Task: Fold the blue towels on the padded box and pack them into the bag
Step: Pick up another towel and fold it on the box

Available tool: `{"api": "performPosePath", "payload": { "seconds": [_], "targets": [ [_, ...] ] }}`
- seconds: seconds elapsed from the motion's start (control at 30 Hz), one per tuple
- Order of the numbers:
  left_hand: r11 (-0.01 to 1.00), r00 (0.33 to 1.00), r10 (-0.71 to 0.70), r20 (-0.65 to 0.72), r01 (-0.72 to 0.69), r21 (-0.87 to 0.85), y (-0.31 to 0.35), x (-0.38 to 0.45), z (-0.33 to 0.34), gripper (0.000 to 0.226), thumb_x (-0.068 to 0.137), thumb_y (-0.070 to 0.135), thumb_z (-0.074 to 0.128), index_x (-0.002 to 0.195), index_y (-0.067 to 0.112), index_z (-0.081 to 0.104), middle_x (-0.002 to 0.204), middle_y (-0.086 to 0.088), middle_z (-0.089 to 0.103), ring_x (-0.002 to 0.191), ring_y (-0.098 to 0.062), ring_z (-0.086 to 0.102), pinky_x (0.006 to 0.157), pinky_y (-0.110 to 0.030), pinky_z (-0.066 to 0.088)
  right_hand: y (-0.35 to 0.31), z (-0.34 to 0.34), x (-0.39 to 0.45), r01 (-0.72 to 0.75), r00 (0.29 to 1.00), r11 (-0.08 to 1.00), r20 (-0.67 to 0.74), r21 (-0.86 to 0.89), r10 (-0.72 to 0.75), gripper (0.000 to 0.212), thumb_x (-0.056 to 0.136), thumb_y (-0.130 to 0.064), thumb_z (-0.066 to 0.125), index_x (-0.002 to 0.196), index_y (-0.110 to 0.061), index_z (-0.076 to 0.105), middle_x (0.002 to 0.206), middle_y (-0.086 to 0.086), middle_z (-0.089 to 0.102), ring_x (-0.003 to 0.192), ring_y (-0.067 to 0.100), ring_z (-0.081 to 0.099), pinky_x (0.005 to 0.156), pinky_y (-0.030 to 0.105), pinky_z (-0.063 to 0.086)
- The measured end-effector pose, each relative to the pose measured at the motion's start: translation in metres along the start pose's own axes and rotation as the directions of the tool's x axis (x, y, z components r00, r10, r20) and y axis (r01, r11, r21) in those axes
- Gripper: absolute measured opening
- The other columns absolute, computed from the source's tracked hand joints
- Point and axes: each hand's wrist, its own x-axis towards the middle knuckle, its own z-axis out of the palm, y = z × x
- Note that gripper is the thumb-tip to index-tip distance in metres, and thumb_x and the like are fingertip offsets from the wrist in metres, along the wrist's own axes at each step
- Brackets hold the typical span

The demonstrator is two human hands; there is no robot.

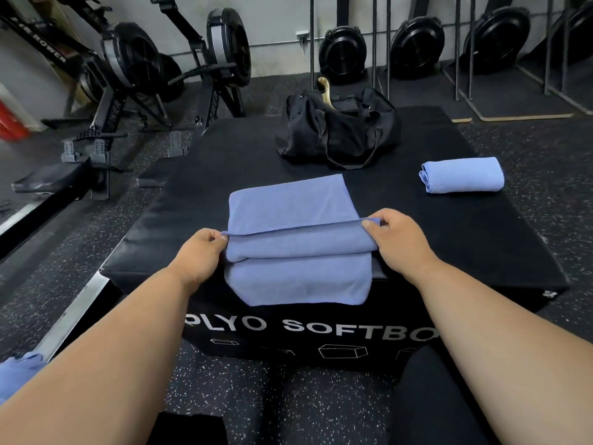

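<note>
Both hands (298, 242) pinch towel (298, 220) fold edge.

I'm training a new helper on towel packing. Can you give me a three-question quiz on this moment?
1. True or false: the folded towel already lies inside the bag.
2. What do the left hand and right hand pinch? A) the bag's strap B) an edge of the towel being folded C) nothing
3. Fill in: the towel's near end hangs over the front edge of the ____.

Key: 1 false, it lies on the padded box, right of the bag; 2 B; 3 padded box.
</note>
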Motion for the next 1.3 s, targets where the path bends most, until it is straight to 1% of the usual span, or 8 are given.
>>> {"api": "performPosePath", "payload": {
  "seconds": [0.27,0.5,0.7,0.8,0.93,1.1,1.2,1.3],
  "targets": [
    [0.995,0.995,-0.087,-0.054,0.084,-0.049,-0.002,0.010,0.005,0.027,0.106,0.033,0.054,0.084,0.017,0.052,0.075,0.001,0.057,0.072,-0.019,0.050,0.068,-0.032,0.045,-0.002,0.010,0.013,-0.024,1.000,1.000,-0.017,-0.005,0.023,0.015,0.097,-0.040,0.064,0.091,-0.029,0.071,0.091,-0.012,0.071,0.085,0.009,0.065,0.077,0.033,0.052],
    [0.952,0.998,-0.003,-0.059,-0.016,-0.307,-0.008,-0.029,0.000,0.015,0.086,0.033,0.063,0.083,0.020,0.056,0.079,0.004,0.056,0.082,-0.017,0.049,0.081,-0.039,0.042,0.000,-0.007,0.004,0.027,0.971,0.994,0.234,0.105,-0.051,0.010,0.095,-0.023,0.074,0.088,-0.016,0.072,0.068,-0.008,0.054,0.064,0.007,0.045,0.066,0.025,0.038],
    [0.932,0.992,0.023,-0.123,-0.066,-0.356,-0.033,-0.074,0.009,0.011,0.085,0.014,0.055,0.075,0.011,0.056,0.104,-0.002,0.079,0.097,-0.019,0.066,0.089,-0.037,0.047,0.009,-0.034,-0.017,-0.013,0.885,0.997,0.465,0.078,-0.025,0.002,0.090,-0.009,0.079,0.090,-0.010,0.078,0.104,0.012,0.076,0.088,0.010,0.069,0.084,0.021,0.053],
    [0.923,0.965,-0.100,-0.243,-0.001,-0.384,-0.044,-0.076,0.018,0.023,0.093,0.003,0.054,0.074,0.012,0.061,0.103,-0.005,0.079,0.100,-0.018,0.066,0.088,-0.033,0.048,0.012,-0.039,-0.030,0.113,0.877,0.993,0.468,0.024,-0.111,0.015,0.085,-0.011,0.085,0.088,-0.025,0.081,0.110,-0.005,0.073,0.103,0.008,0.071,0.096,0.021,0.053],
    [0.884,0.936,-0.250,-0.249,0.115,-0.453,-0.053,-0.076,0.036,0.015,0.101,0.026,0.063,0.093,0.014,0.067,0.107,-0.006,0.075,0.109,-0.025,0.068,0.093,-0.037,0.050,0.019,-0.035,-0.043,0.149,0.916,0.983,0.388,-0.106,-0.097,0.048,0.082,-0.027,0.088,0.123,-0.045,0.070,0.119,-0.016,0.059,0.111,0.002,0.060,0.098,0.017,0.046],
    [0.901,0.974,-0.205,-0.093,0.151,-0.408,-0.055,-0.085,0.059,0.040,0.095,0.059,0.067,0.087,0.020,0.062,0.092,0.001,0.061,0.091,-0.020,0.053,0.081,-0.038,0.041,0.026,-0.028,-0.049,0.099,0.986,0.948,0.157,-0.303,-0.053,0.027,0.084,-0.046,0.081,0.106,-0.040,0.069,0.101,-0.012,0.055,0.092,0.005,0.057,0.084,0.026,0.045],
    [0.884,0.956,-0.278,-0.097,0.215,-0.415,-0.051,-0.088,0.064,0.036,0.100,0.055,0.064,0.103,0.020,0.073,0.113,0.007,0.073,0.108,-0.016,0.064,0.095,-0.038,0.048,0.028,-0.025,-0.052,0.142,0.986,0.906,0.142,-0.399,-0.091,0.021,0.082,-0.053,0.080,0.093,-0.038,0.069,0.095,-0.012,0.054,0.093,0.009,0.056,0.085,0.031,0.048],
    [0.868,0.947,-0.311,-0.077,0.250,-0.429,-0.044,-0.092,0.064,0.038,0.100,0.053,0.064,0.106,0.017,0.075,0.110,0.000,0.077,0.106,-0.022,0.067,0.105,-0.049,0.049,0.026,-0.025,-0.054,0.181,0.979,0.907,0.156,-0.381,-0.130,0.014,0.084,-0.051,0.079,0.083,-0.041,0.068,0.093,-0.014,0.055,0.094,0.011,0.055,0.089,0.034,0.049]
  ]
}}
